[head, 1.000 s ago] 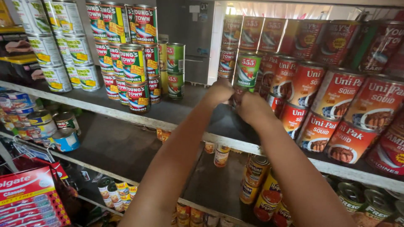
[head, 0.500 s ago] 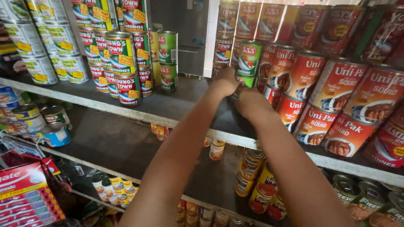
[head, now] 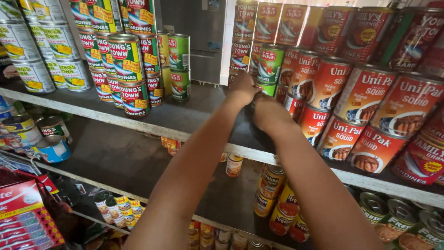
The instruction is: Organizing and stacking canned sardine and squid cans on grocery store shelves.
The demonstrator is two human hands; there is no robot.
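Observation:
Both my arms reach up to the upper shelf (head: 152, 121). My left hand (head: 242, 88) is curled against the low green-labelled can (head: 268, 88), which carries a second green-labelled can (head: 270, 62). My right hand (head: 268, 114) sits just below and right of it, knuckles toward me, beside the red squid cans (head: 314, 121). The two hands touch, and something dark shows between them. Their fingers are hidden, so I cannot tell what they grip.
Stacked sardine cans (head: 126, 58) and two green cans (head: 179, 52) stand at the left of the shelf, with a bare gap toward my hands. Red cans (head: 365, 95) fill the right. Lower shelves hold tins (head: 53, 148), small jars (head: 115, 208) and yellow-red cans (head: 282, 215).
The view has drifted up and left, so the shelf contents sit lower right. My hands have come down from the upper green can to the one beneath it.

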